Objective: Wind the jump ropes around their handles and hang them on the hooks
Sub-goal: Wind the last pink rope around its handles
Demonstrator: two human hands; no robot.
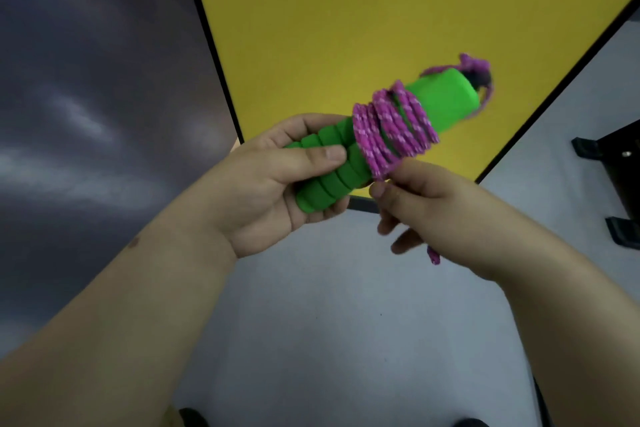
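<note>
Two green foam handles (446, 97) lie side by side in my left hand (277, 184), which grips their ribbed lower ends. A purple rope (391, 128) flecked with white is wound in several turns around the middle of the handles. More rope loops past the far end of the handles. My right hand (426, 208) is just below the coil and pinches the rope where it leaves the coil. A short piece of rope sticks out under that hand. No hooks are in view.
A yellow panel (346, 28) with a black frame lies behind the handles. Dark purple-grey flooring (86, 97) is on the left, pale grey floor (329, 305) below. Black brackets (620, 184) sit at the right edge.
</note>
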